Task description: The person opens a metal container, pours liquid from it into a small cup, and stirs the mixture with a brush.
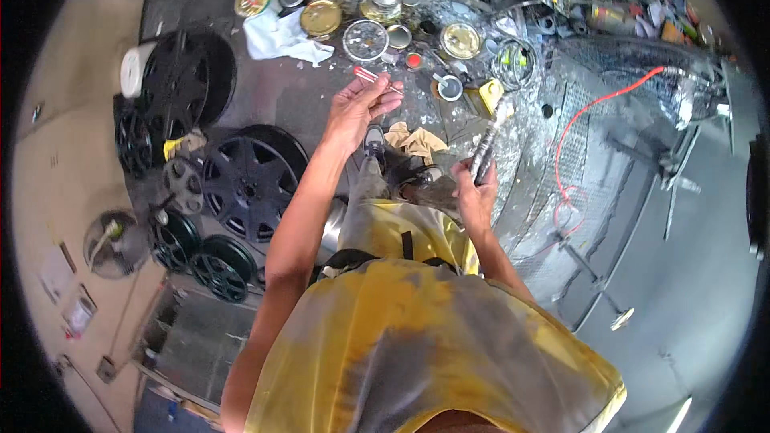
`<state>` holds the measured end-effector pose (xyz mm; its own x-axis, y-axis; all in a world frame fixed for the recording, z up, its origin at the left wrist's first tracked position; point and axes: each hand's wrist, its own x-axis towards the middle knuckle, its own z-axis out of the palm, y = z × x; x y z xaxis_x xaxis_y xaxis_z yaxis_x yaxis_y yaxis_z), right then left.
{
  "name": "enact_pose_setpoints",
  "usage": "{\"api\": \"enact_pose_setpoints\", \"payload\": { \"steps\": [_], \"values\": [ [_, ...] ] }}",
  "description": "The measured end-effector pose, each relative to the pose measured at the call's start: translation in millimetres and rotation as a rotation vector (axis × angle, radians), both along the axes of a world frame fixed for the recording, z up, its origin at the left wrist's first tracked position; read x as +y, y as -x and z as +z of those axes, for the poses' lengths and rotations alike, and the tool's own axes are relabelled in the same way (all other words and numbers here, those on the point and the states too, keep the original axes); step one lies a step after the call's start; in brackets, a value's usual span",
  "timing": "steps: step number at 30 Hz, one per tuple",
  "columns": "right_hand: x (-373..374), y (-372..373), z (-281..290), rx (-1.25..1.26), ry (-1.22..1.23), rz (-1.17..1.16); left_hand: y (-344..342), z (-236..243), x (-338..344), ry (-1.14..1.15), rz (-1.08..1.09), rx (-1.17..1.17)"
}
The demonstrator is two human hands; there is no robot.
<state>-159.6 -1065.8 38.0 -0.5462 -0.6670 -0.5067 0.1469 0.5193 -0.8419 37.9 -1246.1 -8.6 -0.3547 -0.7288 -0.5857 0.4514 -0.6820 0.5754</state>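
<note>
Tan wall (60,144) left; dark, paint-spattered floor (281,100); bright strip (679,414) lower right.

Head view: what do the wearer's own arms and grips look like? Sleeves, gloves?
Left grip and right grip: human hands, no gloves. Left forearm and right forearm: no sleeves, watches or cables visible. Blotchy yellow-and-grey shirt.

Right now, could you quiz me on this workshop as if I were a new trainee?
1. Which hand holds the slim red-and-white item?
2. True or false: in this view, the white cloth lies left of the red hose.
3. What colour is the boxy container just beyond the right hand? A) blue B) yellow C) green

Key: 1. The left hand; 2. True; 3. B
</note>
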Motion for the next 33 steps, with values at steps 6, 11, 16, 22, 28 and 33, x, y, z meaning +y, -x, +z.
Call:
{"api": "enact_pose_setpoints", "payload": {
  "steps": [6, 11, 16, 22, 28, 33],
  "values": [
    [28, 53, -114, 0.002, 0.149, -0.116, 78, -73, -26, 0.092, -0.243, 0.006],
    [37, 90, -207, -0.126, 0.199, -0.218, 140, -170, -26, -0.009, -0.365, 0.004],
    [52, 126, -311, -0.153, 0.213, -0.332, 196, -261, -21, -0.05, -0.446, 0.004],
    [63, 170, -422, 0.073, 0.177, -0.354, 254, -347, -25, 0.057, -0.549, -0.059],
    [70, 207, -498, 0.457, 0.15, -0.31, 328, -414, -37, 0.501, -0.763, -0.185],
    [60, 227, -505, 0.355, 0.182, -0.321, 394, -470, -42, 0.976, -0.765, -0.239]
  ]
}}
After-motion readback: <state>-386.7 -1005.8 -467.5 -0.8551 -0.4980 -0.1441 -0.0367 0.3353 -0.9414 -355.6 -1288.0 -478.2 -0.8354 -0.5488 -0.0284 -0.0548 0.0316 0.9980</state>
